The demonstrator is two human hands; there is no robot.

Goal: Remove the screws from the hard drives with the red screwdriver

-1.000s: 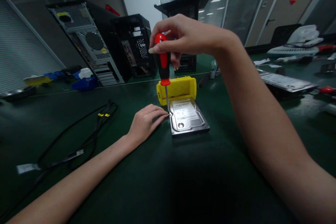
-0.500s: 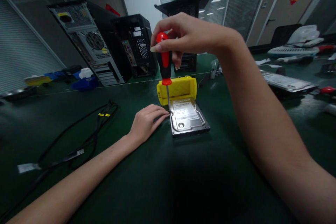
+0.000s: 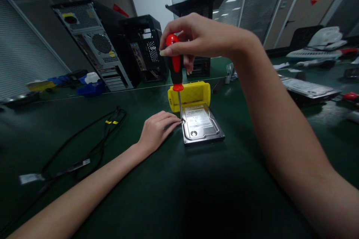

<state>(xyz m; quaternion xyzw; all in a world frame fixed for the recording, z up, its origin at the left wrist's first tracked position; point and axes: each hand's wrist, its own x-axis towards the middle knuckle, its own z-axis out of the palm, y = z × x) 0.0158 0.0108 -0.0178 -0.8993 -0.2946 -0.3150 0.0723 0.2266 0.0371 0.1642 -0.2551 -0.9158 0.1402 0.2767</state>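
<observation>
My right hand [image 3: 186, 43] is closed round the top of a red and black screwdriver [image 3: 176, 68], held nearly upright. The shaft runs down to the left edge of a silver hard drive [image 3: 198, 125] with a white label, lying flat on the green table. At that edge my left hand [image 3: 157, 130] rests on the table, thumb and fingertips pinched together beside the screwdriver's tip. Anything between those fingertips is too small to make out. Right behind the drive, a yellow plastic bin [image 3: 203, 91] lies with its opening facing me.
Black cables [image 3: 102, 140] lie on the left. Computer cases [image 3: 102, 44] stand at the back, one of them open [image 3: 146, 50]. Far left is a blue bin [image 3: 91, 89]. Another hard drive [image 3: 308, 86] sits beyond my right forearm, near a white keyboard [image 3: 314, 54].
The top of the screwdriver handle and my right fingers have shifted very slightly left. My left hand and the hard drive stay in place.
</observation>
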